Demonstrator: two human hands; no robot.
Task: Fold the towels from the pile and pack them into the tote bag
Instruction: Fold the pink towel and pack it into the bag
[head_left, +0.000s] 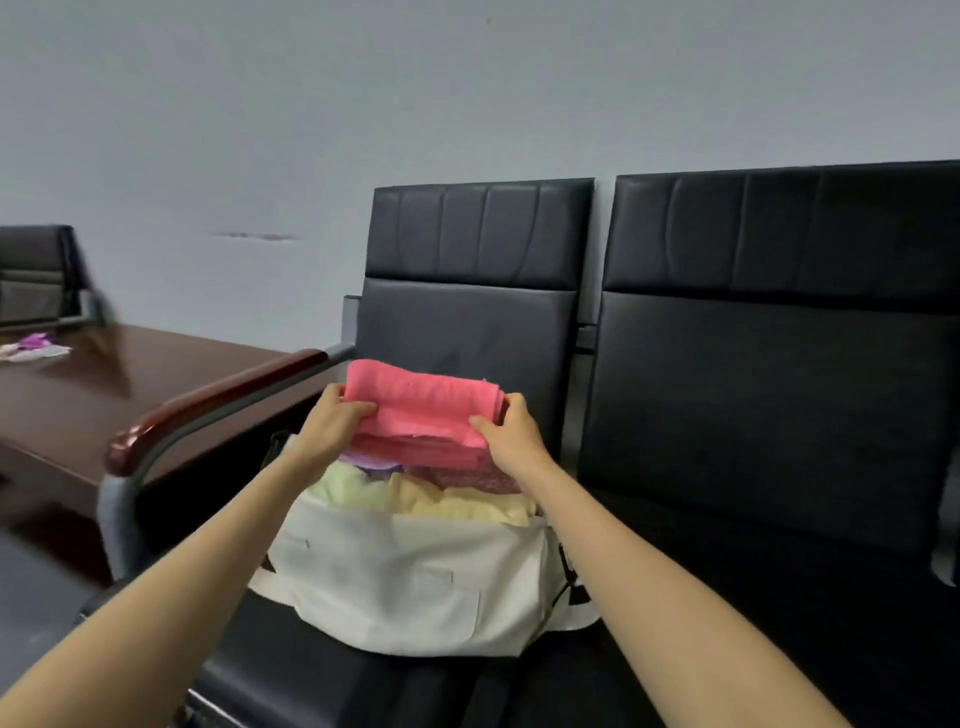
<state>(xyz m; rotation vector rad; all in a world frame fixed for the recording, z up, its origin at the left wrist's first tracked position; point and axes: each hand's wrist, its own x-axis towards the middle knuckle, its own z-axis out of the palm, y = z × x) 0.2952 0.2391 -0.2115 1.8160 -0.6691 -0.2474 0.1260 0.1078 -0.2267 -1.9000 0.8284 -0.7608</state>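
A folded pink towel (421, 410) is held just above the open top of a white tote bag (410, 582) that stands on a black chair seat. My left hand (332, 423) grips the towel's left end and my right hand (511, 434) grips its right end, thumbs on top. Inside the bag lie folded pale yellow towels (415, 501), with a purple one (363, 462) and a patterned pink one (467, 480) under the held towel. The lower part of the bag's contents is hidden.
The bag's chair has a black backrest (467, 291) and a brown wooden armrest (218, 400) on the left. A second black chair (779, 364) stands to the right. A dark wooden table (104, 379) at left carries a few small cloths (34, 347). Behind is a grey wall.
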